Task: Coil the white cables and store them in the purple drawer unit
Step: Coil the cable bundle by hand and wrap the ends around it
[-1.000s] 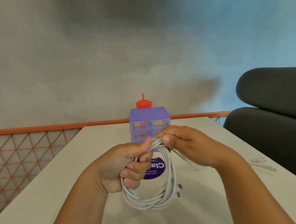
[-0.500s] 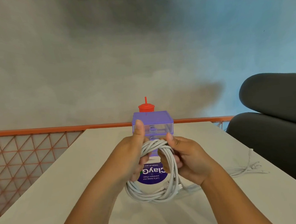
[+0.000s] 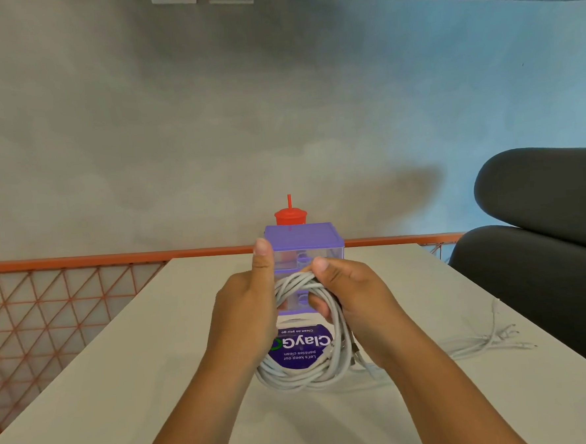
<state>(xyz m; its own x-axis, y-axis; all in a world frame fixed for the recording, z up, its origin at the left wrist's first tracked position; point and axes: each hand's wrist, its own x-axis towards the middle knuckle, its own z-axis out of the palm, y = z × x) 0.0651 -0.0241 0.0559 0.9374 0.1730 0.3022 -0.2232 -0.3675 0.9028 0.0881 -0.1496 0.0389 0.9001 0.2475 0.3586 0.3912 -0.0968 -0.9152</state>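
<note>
Both hands hold a coil of white cable (image 3: 302, 375) upright above the table, in front of the purple drawer unit (image 3: 303, 238). My left hand (image 3: 245, 314) grips the coil's left side with its thumb pointing straight up. My right hand (image 3: 351, 293) curls its fingers round the top right of the coil, thumb resting on the strands. The lower loop hangs down to the tabletop. More loose white cable (image 3: 491, 340) lies on the table to the right, its ends fanned out. The unit's clear drawers are partly hidden behind my hands.
A round purple sticker (image 3: 302, 348) shows through the coil on the white table (image 3: 123, 386). A red cup with a straw (image 3: 290, 215) stands behind the drawer unit. An orange mesh railing (image 3: 49, 305) runs left; a dark sofa (image 3: 543, 241) sits right.
The left thumb has lifted off the coil and now points up. The right hand has shifted its grip onto the coil's top right. The loose cable at right has come into view.
</note>
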